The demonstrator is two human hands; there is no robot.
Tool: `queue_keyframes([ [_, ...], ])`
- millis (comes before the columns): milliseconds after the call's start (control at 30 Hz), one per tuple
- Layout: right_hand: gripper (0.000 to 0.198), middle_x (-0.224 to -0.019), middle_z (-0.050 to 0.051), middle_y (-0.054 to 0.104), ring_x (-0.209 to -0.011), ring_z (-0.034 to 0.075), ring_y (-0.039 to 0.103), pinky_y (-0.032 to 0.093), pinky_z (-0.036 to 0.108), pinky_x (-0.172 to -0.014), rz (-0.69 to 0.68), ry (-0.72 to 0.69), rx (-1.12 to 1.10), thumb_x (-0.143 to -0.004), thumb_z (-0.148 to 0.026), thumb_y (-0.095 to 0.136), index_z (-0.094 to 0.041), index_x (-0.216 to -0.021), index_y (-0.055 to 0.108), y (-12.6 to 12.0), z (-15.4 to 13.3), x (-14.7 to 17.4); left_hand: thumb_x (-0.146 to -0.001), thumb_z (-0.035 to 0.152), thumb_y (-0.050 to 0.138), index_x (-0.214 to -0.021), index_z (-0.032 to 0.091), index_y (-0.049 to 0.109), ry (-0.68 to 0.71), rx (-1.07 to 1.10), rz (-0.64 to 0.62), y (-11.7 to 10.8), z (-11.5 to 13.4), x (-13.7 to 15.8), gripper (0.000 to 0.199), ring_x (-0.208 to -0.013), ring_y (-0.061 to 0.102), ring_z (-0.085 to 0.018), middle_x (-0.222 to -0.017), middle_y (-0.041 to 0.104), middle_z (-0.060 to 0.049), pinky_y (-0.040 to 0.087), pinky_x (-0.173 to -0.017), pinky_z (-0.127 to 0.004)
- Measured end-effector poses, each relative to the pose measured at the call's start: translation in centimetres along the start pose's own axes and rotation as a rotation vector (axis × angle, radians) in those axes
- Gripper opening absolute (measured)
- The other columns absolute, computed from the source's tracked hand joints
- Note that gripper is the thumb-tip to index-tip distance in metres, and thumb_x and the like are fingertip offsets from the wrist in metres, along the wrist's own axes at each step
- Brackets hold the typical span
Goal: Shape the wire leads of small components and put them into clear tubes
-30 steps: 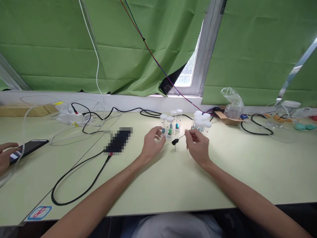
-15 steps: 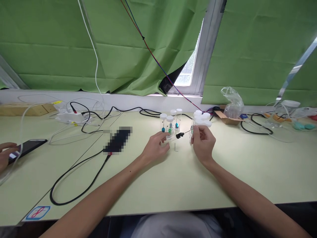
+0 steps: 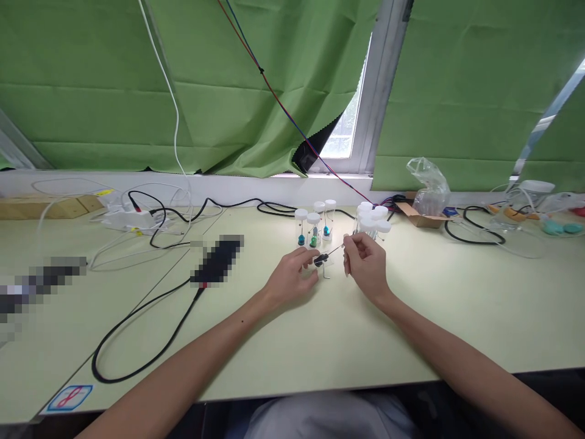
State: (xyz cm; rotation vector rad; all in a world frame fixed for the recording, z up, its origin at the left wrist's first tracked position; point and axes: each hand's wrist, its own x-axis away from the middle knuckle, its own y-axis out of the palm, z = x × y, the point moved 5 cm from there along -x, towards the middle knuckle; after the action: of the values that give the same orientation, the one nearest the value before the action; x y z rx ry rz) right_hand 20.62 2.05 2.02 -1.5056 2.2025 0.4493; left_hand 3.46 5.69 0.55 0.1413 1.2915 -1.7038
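Observation:
My right hand [image 3: 365, 262] pinches a thin metal rod [image 3: 337, 249] near its upper end. At the rod's lower end sits a small black piece [image 3: 321, 260], right at the fingertips of my left hand [image 3: 292, 277]. The left fingers and thumb are curled in; a faint clear edge shows beside them, but what they hold is unclear. A small L-shaped hex key [image 3: 326, 275] lies just below the black piece. Behind my left hand stand several clear capped vials [image 3: 301, 227] with blue or green pieces inside. More white-capped vials [image 3: 372, 216] stand behind my right hand.
A cardboard box [image 3: 423, 217] with a clear plastic bag [image 3: 428, 186] stands at the back right, near a clear jar [image 3: 530, 204]. To the left lie a blurred dark device [image 3: 218, 261] with a black cable [image 3: 98, 347] and a white power strip [image 3: 132, 218].
My right hand has moved left and slightly down, bringing the rod's black piece to my left fingertips. The left hand has shifted slightly right. Another person's hand at the left edge no longer shows.

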Motion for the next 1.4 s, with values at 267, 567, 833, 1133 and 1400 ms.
queue_keyframes([
  [267, 0.036, -0.054, -0.005, 0.053, -0.034, 0.008, 0.048, 0.035, 0.021, -0.033, -0.130, 0.064, -0.069, -0.091, -0.048, 0.061, -0.020, -0.070, 0.052, 0.7, 0.7, 0.1, -0.081, 0.015, 0.057, -0.114, 0.020, 0.064, 0.012, 0.008, -0.019, 0.1, 0.6, 0.0, 0.035, -0.074, 0.057, -0.015, -0.087, 0.063, -0.004, 0.049, -0.069, -0.028],
  [567, 0.035, -0.056, -0.005, 0.055, -0.032, 0.006, 0.046, 0.030, 0.020, -0.030, -0.169, 0.131, -0.149, -0.088, -0.043, 0.065, -0.019, -0.066, 0.050, 0.9, 0.9, -0.1, -0.082, 0.017, 0.057, -0.116, 0.019, 0.064, 0.002, 0.016, -0.013, 0.2, 0.7, 0.2, 0.035, -0.073, 0.059, -0.015, -0.090, 0.066, -0.005, 0.049, -0.067, -0.028],
  [833, 0.032, -0.056, -0.004, 0.057, -0.030, 0.006, 0.044, 0.027, 0.021, -0.030, -0.203, 0.159, -0.161, -0.086, -0.039, 0.066, -0.018, -0.066, 0.053, 1.1, 1.1, -0.1, -0.083, 0.017, 0.056, -0.115, 0.018, 0.064, -0.028, 0.006, -0.005, 0.4, 0.8, 0.3, 0.033, -0.077, 0.060, -0.016, -0.092, 0.066, -0.005, 0.049, -0.070, -0.029],
  [1133, 0.027, -0.063, -0.004, 0.058, -0.036, 0.007, 0.048, 0.037, 0.022, -0.035, -0.162, 0.083, -0.042, -0.087, -0.042, 0.066, -0.018, -0.077, 0.058, 0.8, 1.1, 0.0, -0.080, 0.015, 0.058, -0.113, 0.017, 0.065, -0.025, 0.002, 0.022, 0.3, 0.6, 0.3, 0.034, -0.074, 0.058, -0.015, -0.090, 0.066, -0.004, 0.048, -0.067, -0.028],
  [1400, 0.028, -0.063, -0.004, 0.055, -0.039, 0.007, 0.048, 0.038, 0.023, -0.038, -0.136, 0.037, 0.003, -0.090, -0.043, 0.064, -0.019, -0.077, 0.057, 0.5, 0.8, 0.1, -0.081, 0.016, 0.059, -0.114, 0.016, 0.065, -0.040, -0.010, 0.031, 0.3, 0.6, 0.3, 0.034, -0.075, 0.059, -0.015, -0.092, 0.067, -0.005, 0.049, -0.068, -0.028],
])
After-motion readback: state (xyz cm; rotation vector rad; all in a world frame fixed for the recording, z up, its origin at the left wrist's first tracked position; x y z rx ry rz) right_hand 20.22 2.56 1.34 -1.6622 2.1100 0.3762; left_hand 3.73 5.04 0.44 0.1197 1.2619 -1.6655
